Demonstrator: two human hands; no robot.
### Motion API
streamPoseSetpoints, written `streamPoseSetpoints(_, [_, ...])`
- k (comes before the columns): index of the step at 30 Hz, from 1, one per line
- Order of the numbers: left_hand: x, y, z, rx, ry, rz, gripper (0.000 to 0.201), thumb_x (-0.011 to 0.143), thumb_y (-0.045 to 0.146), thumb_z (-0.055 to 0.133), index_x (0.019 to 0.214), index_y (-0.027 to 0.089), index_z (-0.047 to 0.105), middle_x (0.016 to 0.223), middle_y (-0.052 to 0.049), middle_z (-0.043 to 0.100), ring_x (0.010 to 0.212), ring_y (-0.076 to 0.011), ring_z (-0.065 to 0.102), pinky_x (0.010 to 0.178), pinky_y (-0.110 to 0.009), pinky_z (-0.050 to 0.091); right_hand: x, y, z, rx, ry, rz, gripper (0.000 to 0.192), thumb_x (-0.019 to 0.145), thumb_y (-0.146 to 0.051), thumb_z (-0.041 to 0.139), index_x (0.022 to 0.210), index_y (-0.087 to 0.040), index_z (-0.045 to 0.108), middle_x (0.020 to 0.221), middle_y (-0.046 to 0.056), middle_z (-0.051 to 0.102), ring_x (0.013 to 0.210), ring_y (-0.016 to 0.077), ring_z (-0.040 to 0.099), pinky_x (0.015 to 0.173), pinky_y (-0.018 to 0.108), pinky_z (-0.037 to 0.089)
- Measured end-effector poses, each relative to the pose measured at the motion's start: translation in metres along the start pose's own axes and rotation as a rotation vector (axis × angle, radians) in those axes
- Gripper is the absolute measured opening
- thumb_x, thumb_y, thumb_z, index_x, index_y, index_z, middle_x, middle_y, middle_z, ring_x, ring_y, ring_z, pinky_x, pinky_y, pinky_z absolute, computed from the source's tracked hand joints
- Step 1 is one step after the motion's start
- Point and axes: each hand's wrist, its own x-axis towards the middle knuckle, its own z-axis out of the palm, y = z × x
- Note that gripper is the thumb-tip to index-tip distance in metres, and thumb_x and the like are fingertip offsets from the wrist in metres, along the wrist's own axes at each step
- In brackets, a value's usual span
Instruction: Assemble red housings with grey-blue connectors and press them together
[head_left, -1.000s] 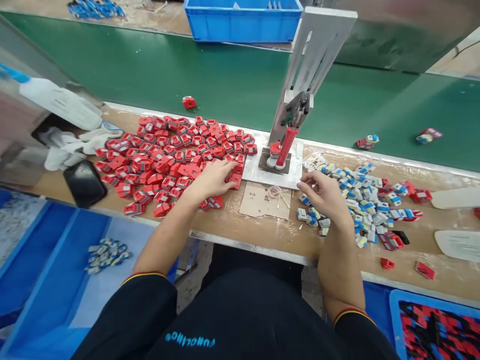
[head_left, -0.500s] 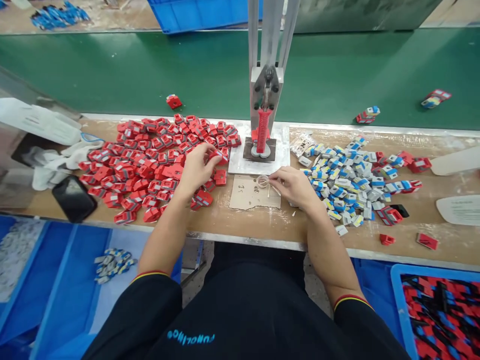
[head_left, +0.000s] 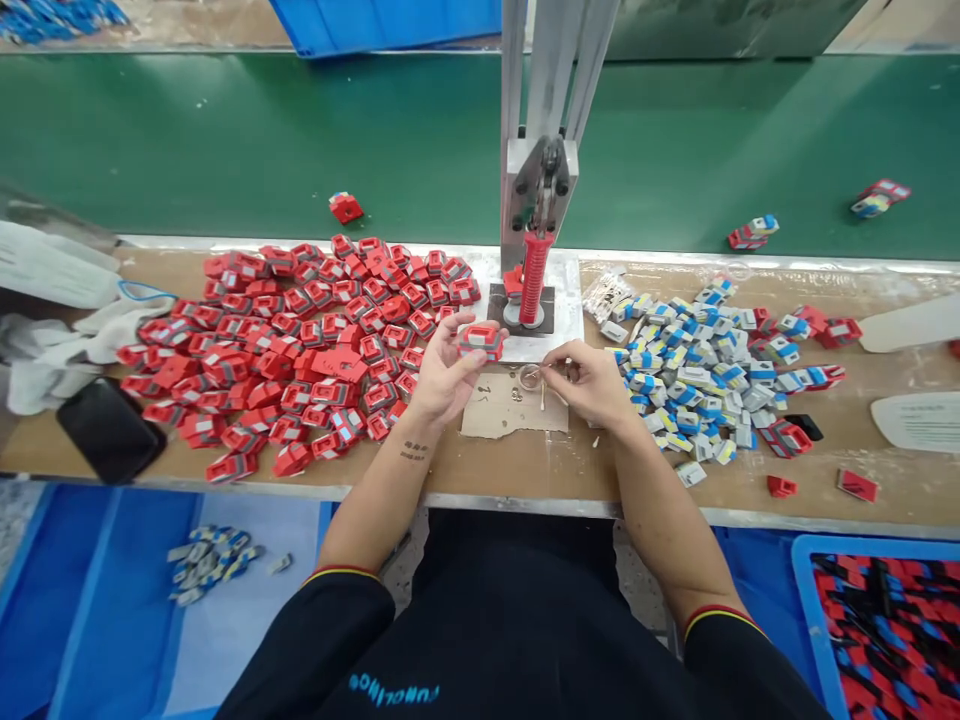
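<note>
Near the middle of the workbench (head_left: 525, 470), just in front of the press's grey base plate (head_left: 570, 335), the left hand (head_left: 444, 378) pinches a red housing (head_left: 481, 340) between thumb and fingertips, lifted clear of the bench and turned face-up, probably so its cavity faces the person. The right hand (head_left: 592, 382) has its fingers closed on a small metal spring ring (head_left: 529, 376) above the cardboard scrap (head_left: 514, 405), close to the housing. To the left spreads the heap of red housings (head_left: 300, 340); to the right lies the pile of blue and grey parts (head_left: 697, 360). Between them the press handle (head_left: 534, 278) stands upright. Open room remains along the bench's near edge and on the green conveyor belt (head_left: 300, 140) behind.
</note>
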Motion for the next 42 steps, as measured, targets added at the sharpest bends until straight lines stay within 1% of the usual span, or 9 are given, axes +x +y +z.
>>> streamPoseSetpoints(5, [-0.003,-0.006,-0.006,0.125,0.048,0.141,0.058,0.074,0.059,0.092,0.111,0.026,0.062,0.131,-0.011,0.074,0.122,-0.0286,0.075,0.101,-0.042,0.064,-0.001,0.001,-0.003,0.144,0.1,0.158,0.011,0.08,-0.033,0.073,0.075,-0.023,0.069,0.066,-0.002,0.067,0.05,0.01,0.042,0.048,0.027,0.033])
streamPoseSetpoints(8, [0.0,-0.01,-0.008,0.176,0.112,0.221,0.054,0.074,0.057,0.093,0.11,0.027,0.065,0.122,-0.007,0.076,0.114,-0.0253,0.077,0.099,-0.042,0.065,0.0,0.004,0.0,0.136,0.09,0.178,0.011,0.078,-0.032,0.072,0.073,-0.023,0.068,0.061,-0.004,0.062,0.047,0.0088,0.038,0.047,0.026,0.029])
streamPoseSetpoints(12, [-0.001,-0.01,-0.006,0.238,0.151,0.224,0.054,0.074,0.058,0.092,0.109,0.026,0.066,0.119,-0.007,0.076,0.108,-0.0236,0.078,0.095,-0.04,0.066,-0.001,0.002,0.001,0.088,0.076,0.17,0.009,0.077,-0.03,0.073,0.072,-0.024,0.068,0.055,-0.006,0.056,0.046,0.0086,0.035,0.047,0.027,0.028])
streamPoseSetpoints(14, [-0.004,-0.007,-0.004,0.254,0.149,0.209,0.052,0.075,0.053,0.093,0.109,0.024,0.066,0.118,-0.007,0.077,0.102,-0.0216,0.078,0.092,-0.038,0.066,-0.002,-0.003,-0.001,0.104,0.13,0.151,0.01,0.077,-0.03,0.075,0.072,-0.024,0.068,0.059,-0.004,0.06,0.049,0.0104,0.043,0.048,0.028,0.033])
streamPoseSetpoints(17, [-0.008,-0.004,0.002,0.28,0.113,0.211,0.047,0.077,0.045,0.092,0.11,0.023,0.067,0.115,-0.007,0.078,0.1,-0.0205,0.079,0.091,-0.036,0.066,-0.004,-0.012,-0.002,0.237,0.305,0.09,0.02,0.078,-0.038,0.081,0.073,-0.026,0.066,0.07,0.0,0.068,0.061,0.0153,0.059,0.055,0.03,0.046])
streamPoseSetpoints(21, [-0.015,-0.004,0.015,0.389,0.071,0.29,0.04,0.078,0.044,0.092,0.104,0.02,0.073,0.105,-0.007,0.08,0.101,-0.0223,0.079,0.091,-0.037,0.065,-0.006,-0.019,0.003,0.417,0.43,0.032,0.04,0.074,-0.058,0.087,0.073,-0.027,0.061,0.069,0.0,0.065,0.065,0.0186,0.063,0.062,0.036,0.055])
streamPoseSetpoints(28, [-0.024,-0.004,0.026,0.477,-0.026,0.287,0.035,0.081,0.045,0.089,0.102,0.02,0.076,0.101,-0.009,0.082,0.095,-0.0224,0.079,0.088,-0.037,0.064,-0.007,-0.019,0.019,0.429,0.406,0.063,0.049,0.076,-0.068,0.083,0.075,-0.027,0.057,0.07,0.0,0.061,0.069,0.0193,0.064,0.065,0.037,0.057])
streamPoseSetpoints(37, [-0.025,0.0,0.026,0.458,-0.047,0.237,0.032,0.08,0.038,0.09,0.102,0.019,0.076,0.1,-0.008,0.082,0.092,-0.0212,0.079,0.084,-0.034,0.063,-0.004,-0.022,0.023,0.436,0.378,0.058,0.044,0.076,-0.063,0.086,0.074,-0.027,0.06,0.07,0.0,0.065,0.068,0.0188,0.065,0.066,0.037,0.057])
streamPoseSetpoints(42, [-0.025,-0.001,0.025,0.47,-0.032,0.241,0.033,0.079,0.039,0.09,0.101,0.019,0.076,0.099,-0.008,0.082,0.092,-0.0211,0.078,0.084,-0.034,0.062,-0.006,-0.024,0.017,0.328,0.394,0.042,0.042,0.08,-0.063,0.082,0.075,-0.027,0.062,0.072,0.002,0.068,0.068,0.0193,0.067,0.065,0.037,0.058])
